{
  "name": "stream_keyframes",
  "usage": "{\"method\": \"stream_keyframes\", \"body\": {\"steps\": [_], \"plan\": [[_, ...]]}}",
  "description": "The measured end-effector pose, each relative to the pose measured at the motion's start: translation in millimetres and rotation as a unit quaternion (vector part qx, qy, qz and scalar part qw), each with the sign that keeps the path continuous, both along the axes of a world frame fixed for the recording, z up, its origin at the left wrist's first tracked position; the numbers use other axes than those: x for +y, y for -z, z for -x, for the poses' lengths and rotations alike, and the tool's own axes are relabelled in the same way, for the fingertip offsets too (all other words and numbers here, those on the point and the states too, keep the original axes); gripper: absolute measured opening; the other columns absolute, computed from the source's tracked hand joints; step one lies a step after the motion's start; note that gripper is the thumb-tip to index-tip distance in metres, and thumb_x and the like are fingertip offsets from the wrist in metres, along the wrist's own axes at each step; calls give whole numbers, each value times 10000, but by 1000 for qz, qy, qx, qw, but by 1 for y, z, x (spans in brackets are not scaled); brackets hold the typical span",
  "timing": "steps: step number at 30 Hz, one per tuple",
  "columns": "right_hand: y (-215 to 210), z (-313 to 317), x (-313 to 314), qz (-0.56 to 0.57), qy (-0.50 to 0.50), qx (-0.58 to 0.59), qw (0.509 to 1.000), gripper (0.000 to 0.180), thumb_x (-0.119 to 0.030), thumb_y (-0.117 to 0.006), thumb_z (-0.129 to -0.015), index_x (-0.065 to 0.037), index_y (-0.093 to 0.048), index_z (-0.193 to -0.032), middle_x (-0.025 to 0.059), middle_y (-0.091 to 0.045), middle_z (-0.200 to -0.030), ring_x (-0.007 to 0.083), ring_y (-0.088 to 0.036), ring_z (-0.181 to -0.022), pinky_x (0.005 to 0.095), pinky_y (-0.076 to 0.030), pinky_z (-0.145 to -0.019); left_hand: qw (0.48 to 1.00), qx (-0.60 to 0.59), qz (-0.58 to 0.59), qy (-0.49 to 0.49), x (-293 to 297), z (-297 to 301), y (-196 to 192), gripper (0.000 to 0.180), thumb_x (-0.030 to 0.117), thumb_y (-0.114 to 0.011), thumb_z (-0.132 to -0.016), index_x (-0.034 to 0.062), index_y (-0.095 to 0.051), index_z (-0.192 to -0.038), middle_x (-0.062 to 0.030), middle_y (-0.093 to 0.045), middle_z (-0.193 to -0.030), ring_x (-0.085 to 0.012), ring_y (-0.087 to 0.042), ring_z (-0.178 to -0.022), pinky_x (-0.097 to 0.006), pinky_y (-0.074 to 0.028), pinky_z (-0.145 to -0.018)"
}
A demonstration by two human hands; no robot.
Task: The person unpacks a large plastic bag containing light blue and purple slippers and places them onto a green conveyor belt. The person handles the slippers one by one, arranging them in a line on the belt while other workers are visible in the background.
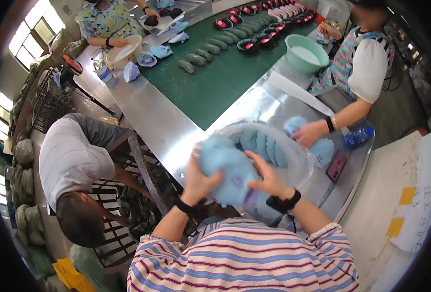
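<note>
Between my two hands is a bundle of light blue soft pieces (pixel 227 163) with small purple marks; they look like fabric shoe uppers, and motion blurs them. My left hand (pixel 198 180) grips its left side, thumb in front. From the right, my right hand (pixel 269 177) closes on its edge with the thumb bent toward it. Just beyond stands a clear plastic tub (pixel 298 151) with several similar blue pieces (pixel 264 146) lined up inside. A co-worker's hand (pixel 309 132) reaches over the tub's right side, among more blue pieces (pixel 322 150).
A green conveyor belt (pixel 176 87) carries rows of green shoe lasts (pixel 218 44) and red-black shoes (pixel 247 45). At right are a mint basin (pixel 305 53), a phone (pixel 336 165) and a blue bottle (pixel 359 137). A person (pixel 77 163) bends over a metal rack (pixel 116 243) at left.
</note>
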State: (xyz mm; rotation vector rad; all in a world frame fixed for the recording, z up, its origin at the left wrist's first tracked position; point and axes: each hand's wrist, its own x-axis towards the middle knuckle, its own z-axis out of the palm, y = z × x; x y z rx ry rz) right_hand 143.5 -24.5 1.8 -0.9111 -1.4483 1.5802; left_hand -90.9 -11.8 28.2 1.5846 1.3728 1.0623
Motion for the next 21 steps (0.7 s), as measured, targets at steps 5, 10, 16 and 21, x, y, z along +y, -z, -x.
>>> {"method": "stream_keyframes", "body": {"steps": [5, 10, 16, 21], "plan": [[45, -41, 45, 43, 33, -318, 946, 451, -283, -634, -782, -17, -530, -1131, 163, -606, -1008, 240, -582, -965, 316, -443, -847, 935, -239, -73, -253, 0, 82, 9, 480, 9, -547, -819, 4, -417, -1280, -111, -451, -1259, -192, -437, -1125, -306, -310, -985], [67, 1, 68, -71, -89, -493, 863, 639, -332, -680, -710, -39, -448, -1228, 191, -553, -1123, 339, -522, -1047, 391, -422, -888, 952, -222, -30, -210, -21, 108, 25, 369, 27, -554, -837, -32, -506, -1198, -101, -506, -1209, -165, -463, -1096, -291, -327, -966], [150, 68, 65, -378, -58, -651, 655, 561, -183, -568, -752, -214, -428, -1294, 175, -266, -1395, 435, -245, -1261, 547, -390, -860, 986, -74, -36, -144, -15, 74, 12, 286, 77, -630, -812, 29, -602, -1092, -99, -531, -1125, -196, -458, -1087, -287, -307, -956], [90, 33, 54, -231, 47, -493, 837, 396, -146, -610, -680, -151, -580, -1075, 138, -525, -1118, 330, -516, -1013, 413, -467, -788, 988, -75, -31, -135, -10, 86, 3, 245, 29, -619, -790, 36, -622, -1035, -107, -496, -1160, -214, -477, -1066, -292, -330, -939]]}}
